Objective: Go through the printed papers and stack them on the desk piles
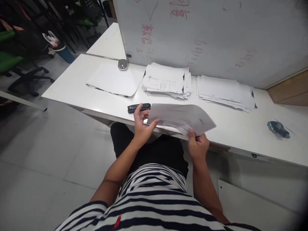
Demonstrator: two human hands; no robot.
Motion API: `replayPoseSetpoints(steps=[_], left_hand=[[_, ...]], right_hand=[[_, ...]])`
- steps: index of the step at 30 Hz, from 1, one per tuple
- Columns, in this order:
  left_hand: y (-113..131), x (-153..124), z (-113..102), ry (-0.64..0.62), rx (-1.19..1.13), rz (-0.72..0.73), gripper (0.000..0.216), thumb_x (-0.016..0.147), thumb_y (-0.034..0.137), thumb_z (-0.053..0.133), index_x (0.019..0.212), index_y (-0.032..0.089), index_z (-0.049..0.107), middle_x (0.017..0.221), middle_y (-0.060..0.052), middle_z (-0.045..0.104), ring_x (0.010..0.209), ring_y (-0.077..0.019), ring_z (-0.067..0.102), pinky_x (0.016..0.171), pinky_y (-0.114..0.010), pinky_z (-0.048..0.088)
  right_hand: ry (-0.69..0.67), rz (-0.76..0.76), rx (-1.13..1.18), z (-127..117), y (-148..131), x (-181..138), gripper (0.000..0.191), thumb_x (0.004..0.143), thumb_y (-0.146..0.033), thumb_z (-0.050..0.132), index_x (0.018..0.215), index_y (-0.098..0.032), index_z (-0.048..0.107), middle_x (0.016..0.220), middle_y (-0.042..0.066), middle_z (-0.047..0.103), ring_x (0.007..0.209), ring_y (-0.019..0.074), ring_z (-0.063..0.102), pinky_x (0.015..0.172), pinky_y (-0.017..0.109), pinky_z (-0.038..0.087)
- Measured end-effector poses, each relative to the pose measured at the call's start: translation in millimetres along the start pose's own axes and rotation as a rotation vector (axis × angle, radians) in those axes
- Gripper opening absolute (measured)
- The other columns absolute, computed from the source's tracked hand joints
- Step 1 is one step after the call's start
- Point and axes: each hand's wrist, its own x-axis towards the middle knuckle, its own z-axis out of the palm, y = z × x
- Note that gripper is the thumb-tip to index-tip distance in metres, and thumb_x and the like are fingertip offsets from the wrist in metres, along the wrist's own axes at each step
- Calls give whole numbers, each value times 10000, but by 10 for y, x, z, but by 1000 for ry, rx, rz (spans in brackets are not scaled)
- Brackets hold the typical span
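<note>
A few sheets of printed paper (178, 114) are held up at the desk's front edge, curving at the right end. My right hand (198, 144) is closed on their lower edge, thumb on the near face. At their left edge is my left hand (141, 126), its fingers apart and its thumb touching or just in front of the paper. A black stapler (134, 108) lies on the desk right behind my left fingers, partly covered by them.
Behind the held sheets, a stack of printed papers (166, 78) and another paper stack (221, 89) lie by the whiteboard (211, 38). Further left are large white sheets (115, 78) and a small grey rounded device (122, 64). A dark crumpled object (278, 129) lies at right.
</note>
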Motion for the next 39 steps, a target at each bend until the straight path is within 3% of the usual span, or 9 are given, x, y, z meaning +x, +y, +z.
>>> replayPoseSetpoints(steps=[4, 7, 9, 18, 24, 27, 32, 36, 39], left_hand=[[-113, 309, -275, -73, 412, 173, 538, 879, 446, 598, 1353, 255, 427, 1207, -112, 601, 1178, -261, 541, 1030, -437, 386], [-343, 545, -394, -161, 769, 171, 527, 822, 512, 644, 1246, 214, 552, 1196, -147, 605, 1200, -347, 485, 992, -484, 359], [-478, 624, -422, -195, 870, 150, 483, 833, 537, 614, 1186, 207, 590, 1110, -137, 629, 1101, -335, 517, 912, -454, 387], [-531, 636, -537, -338, 803, 236, 378, 844, 516, 612, 1091, 230, 608, 998, -78, 636, 933, -254, 508, 826, -375, 396], [-531, 643, -543, -336, 819, 262, 397, 841, 539, 603, 1070, 215, 607, 983, -78, 638, 911, -249, 505, 811, -359, 400], [-552, 636, -537, -327, 825, 274, 408, 841, 541, 601, 1084, 213, 609, 989, -89, 638, 930, -257, 511, 829, -372, 401], [-551, 659, -572, -385, 801, 241, 400, 832, 522, 625, 1094, 219, 611, 1018, -84, 656, 972, -256, 547, 897, -389, 399], [-344, 751, -682, -578, 769, 216, 473, 783, 526, 676, 1155, 245, 598, 1211, -81, 626, 1161, -273, 526, 1090, -492, 277], [-32, 875, -709, -569, 789, 260, 444, 817, 526, 633, 1166, 255, 595, 1371, -84, 540, 1327, -300, 414, 1142, -545, 175]], right_hand=[[-91, 242, 296, -126, 92, 58, 416, 774, -506, 691, 957, -132, 709, 887, 79, 737, 859, 236, 666, 789, 375, 532], [-250, 420, 510, -118, 155, 37, 405, 728, -487, 743, 925, -136, 698, 866, 77, 736, 696, 213, 661, 620, 360, 553], [-301, 480, 575, -93, 176, -3, 396, 714, -467, 763, 922, -138, 693, 840, 70, 733, 609, 188, 639, 536, 334, 538], [-424, 534, 620, -71, 90, -74, 391, 701, -456, 777, 908, -132, 708, 796, 65, 725, 546, 165, 612, 470, 315, 519], [-344, 479, 647, -159, 77, 4, 353, 717, -431, 773, 900, -137, 705, 821, 65, 729, 544, 148, 597, 485, 296, 502], [-358, 487, 613, -46, 64, -27, 359, 707, -450, 777, 859, -133, 706, 731, 55, 720, 517, 155, 599, 495, 304, 511], [-532, 513, 700, 297, -49, -153, 416, 729, -483, 752, 956, -138, 705, 737, 49, 725, 537, 169, 619, 510, 320, 531], [-563, 523, 726, 375, -89, -196, 420, 743, -482, 745, 987, -143, 698, 798, 58, 735, 552, 167, 617, 506, 313, 526], [-592, 541, 716, 338, -78, -219, 407, 750, -473, 745, 987, -146, 693, 858, 64, 738, 560, 156, 612, 507, 304, 523]])
